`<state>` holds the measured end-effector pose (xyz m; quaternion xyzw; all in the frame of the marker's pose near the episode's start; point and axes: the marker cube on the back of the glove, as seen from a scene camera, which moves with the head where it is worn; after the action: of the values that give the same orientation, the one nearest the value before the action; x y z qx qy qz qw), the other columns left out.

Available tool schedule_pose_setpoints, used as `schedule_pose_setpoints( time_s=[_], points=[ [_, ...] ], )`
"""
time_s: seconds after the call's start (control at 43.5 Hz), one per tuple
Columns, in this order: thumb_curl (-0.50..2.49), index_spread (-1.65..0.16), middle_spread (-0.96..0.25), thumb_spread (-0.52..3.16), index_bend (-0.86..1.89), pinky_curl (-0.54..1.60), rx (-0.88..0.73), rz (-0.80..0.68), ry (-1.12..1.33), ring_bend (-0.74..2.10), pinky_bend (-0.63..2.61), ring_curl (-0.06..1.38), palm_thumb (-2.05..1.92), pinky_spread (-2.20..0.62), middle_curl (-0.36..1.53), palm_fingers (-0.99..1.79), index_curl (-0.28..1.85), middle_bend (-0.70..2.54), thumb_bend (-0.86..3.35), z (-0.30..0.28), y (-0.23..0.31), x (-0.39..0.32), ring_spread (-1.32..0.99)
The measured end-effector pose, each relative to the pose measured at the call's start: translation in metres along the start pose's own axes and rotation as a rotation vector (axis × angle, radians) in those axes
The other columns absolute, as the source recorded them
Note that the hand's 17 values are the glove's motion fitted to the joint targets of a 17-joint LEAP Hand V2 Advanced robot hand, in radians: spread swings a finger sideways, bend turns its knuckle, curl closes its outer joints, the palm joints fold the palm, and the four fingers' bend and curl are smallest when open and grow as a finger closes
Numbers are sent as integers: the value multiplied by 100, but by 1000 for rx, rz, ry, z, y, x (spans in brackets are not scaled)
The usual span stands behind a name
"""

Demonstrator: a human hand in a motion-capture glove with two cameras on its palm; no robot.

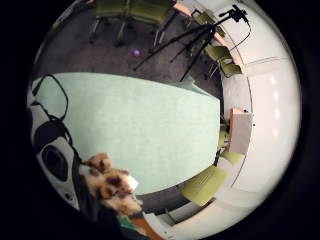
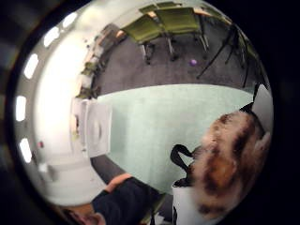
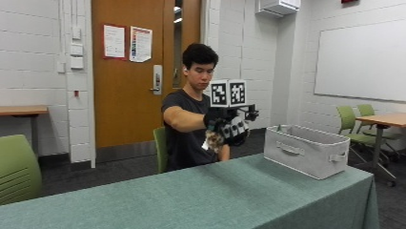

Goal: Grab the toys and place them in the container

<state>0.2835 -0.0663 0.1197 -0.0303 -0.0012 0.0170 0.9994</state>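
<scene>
In the outside view my gloved right hand (image 3: 229,127) is raised at chest height above the green-covered table (image 3: 209,195). Its fingers curl round a furry brown, white and black plush toy (image 3: 214,140), which pokes out below the glove. The same toy fills the edge of both palm views (image 1: 112,186) (image 2: 229,159), close against the palm. The container, a light grey fabric basket (image 3: 304,150) with side handles, stands on the table's right end, well to the right of and below the hand. It also shows at the table's end in the thumb side view (image 2: 97,129).
A green chair (image 3: 15,171) stands at the table's left, and more chairs (image 3: 352,121) with a wooden desk lie beyond the basket. A tripod (image 1: 200,40) stands on the carpet past the table. A small purple ball (image 1: 136,52) lies on the floor.
</scene>
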Motion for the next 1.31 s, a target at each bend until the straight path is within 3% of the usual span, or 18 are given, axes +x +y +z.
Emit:
schedule_pose_setpoints(
  time_s=[0.207,0.414,0.552,0.713,0.851,0.966,1.035,1.104,1.15,1.196,1.242,1.265,1.311],
  points=[
    [83,-23,-33,50,70,43,100,-159,-9,108,86,55,59,-49,56,129,67,91,16,-76,-10,-117,-41],
    [89,-22,-31,43,74,44,189,-452,19,108,89,55,58,-49,57,126,68,94,15,-126,-7,-287,-41],
    [93,-21,-31,40,74,44,179,-490,-34,109,89,54,58,-49,57,126,69,95,15,-141,2,-394,-41],
    [97,-20,-30,38,76,43,181,-635,-48,110,89,54,57,-48,57,125,69,96,15,-140,21,-492,-41],
    [100,-20,-30,37,77,43,149,-630,-79,110,90,54,56,-49,57,124,69,97,14,-129,33,-560,-41],
    [103,-20,-30,36,75,43,126,-765,-73,111,90,54,56,-48,57,123,69,97,14,-110,24,-553,-41],
    [105,-20,-30,36,75,43,101,-765,-48,111,91,54,55,-49,57,123,69,98,14,-97,2,-515,-41],
    [106,-20,-30,37,74,43,4,-703,26,112,90,54,55,-49,57,122,70,98,14,-82,6,-523,-41],
    [106,-22,-31,41,69,42,-73,-640,55,112,89,53,52,-48,56,109,69,95,11,-75,24,-558,-41],
    [99,-23,-31,64,38,45,-98,-580,61,118,99,54,34,-46,54,79,63,86,1,-71,37,-584,-41],
    [88,-19,-27,71,19,51,-91,-554,35,102,101,54,8,-39,54,-4,67,78,-16,-70,40,-589,-39],
    [85,-18,-24,74,22,55,-87,-544,17,102,108,57,5,-37,52,-14,70,68,-14,-70,40,-588,-37],
    [79,-18,-20,79,13,50,-85,-503,-15,85,107,50,-6,-32,47,-23,61,60,-14,-72,41,-585,-34]
  ],
)
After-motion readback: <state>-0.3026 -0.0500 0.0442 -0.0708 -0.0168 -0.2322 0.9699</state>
